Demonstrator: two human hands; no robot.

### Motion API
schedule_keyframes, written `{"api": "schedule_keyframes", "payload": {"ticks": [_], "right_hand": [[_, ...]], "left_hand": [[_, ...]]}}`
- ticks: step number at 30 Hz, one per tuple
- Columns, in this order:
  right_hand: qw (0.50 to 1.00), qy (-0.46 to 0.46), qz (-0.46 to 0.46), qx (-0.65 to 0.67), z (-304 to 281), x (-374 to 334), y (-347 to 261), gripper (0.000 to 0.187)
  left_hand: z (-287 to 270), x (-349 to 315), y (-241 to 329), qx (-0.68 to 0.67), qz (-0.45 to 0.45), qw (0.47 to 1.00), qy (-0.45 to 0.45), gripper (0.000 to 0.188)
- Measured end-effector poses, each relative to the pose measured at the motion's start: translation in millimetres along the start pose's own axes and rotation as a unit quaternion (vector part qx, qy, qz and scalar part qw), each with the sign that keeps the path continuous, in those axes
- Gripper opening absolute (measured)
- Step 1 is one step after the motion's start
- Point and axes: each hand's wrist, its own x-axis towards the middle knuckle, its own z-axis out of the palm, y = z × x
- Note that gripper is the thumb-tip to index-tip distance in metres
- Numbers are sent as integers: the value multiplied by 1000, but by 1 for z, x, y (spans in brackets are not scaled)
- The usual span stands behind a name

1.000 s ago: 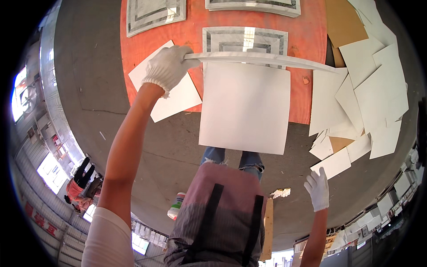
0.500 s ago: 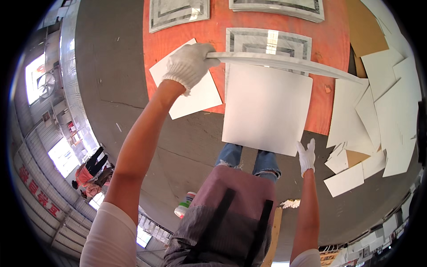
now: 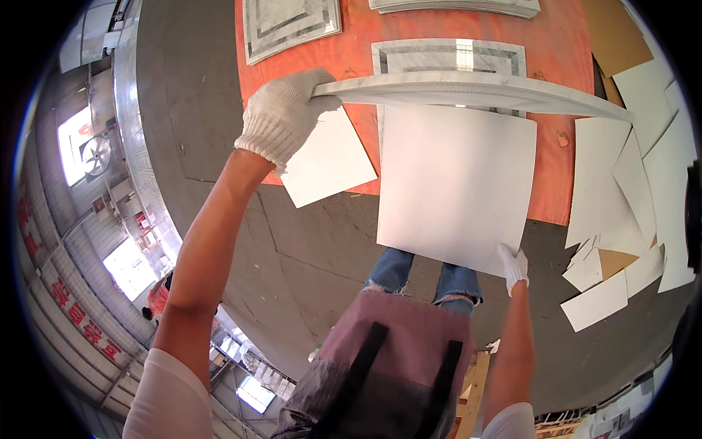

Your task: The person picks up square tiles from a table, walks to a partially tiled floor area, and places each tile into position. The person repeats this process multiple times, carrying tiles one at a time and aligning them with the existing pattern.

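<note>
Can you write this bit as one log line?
left hand: gripping pale slab by one end; right hand: at corner of white sheet; patterned tile: partly behind slab

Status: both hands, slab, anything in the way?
Left hand gripping marble-look slab at its left end, slab nearly edge-on to camera. Right hand at near right corner of white sheet, grip unclear. Sheet partly covers patterned panel.

Between nine and ten o'clock, round fan (image 3: 96, 155) beside bright window (image 3: 72, 146). Between eight and nine, red lettering (image 3: 76, 314) along pale ribbed wall (image 3: 84, 223), second window (image 3: 130, 267) near. At five o'clock, wooden frame (image 3: 477, 384), partly hidden.
</note>
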Motion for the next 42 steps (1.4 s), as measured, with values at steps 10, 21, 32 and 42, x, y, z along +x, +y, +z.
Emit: {"api": "schedule_keyframes", "payload": {"ticks": [10,21,32,42], "right_hand": [[967,19,3,254,-178,-172,56,41],[846,149,60,509,-259,-189,28,71],[847,-273,-55,452,-94,-161,-318,73],[935,-157,-17,318,-96,-159,-291,33]], "left_hand": [[-2,-15,4,-25,-34,999,-29,31],[47,-63,-14,4,55,998,24,23],[49,-99,-15,-184,44,976,-109,33],[180,-52,-52,-698,-201,647,-232,53]]}}
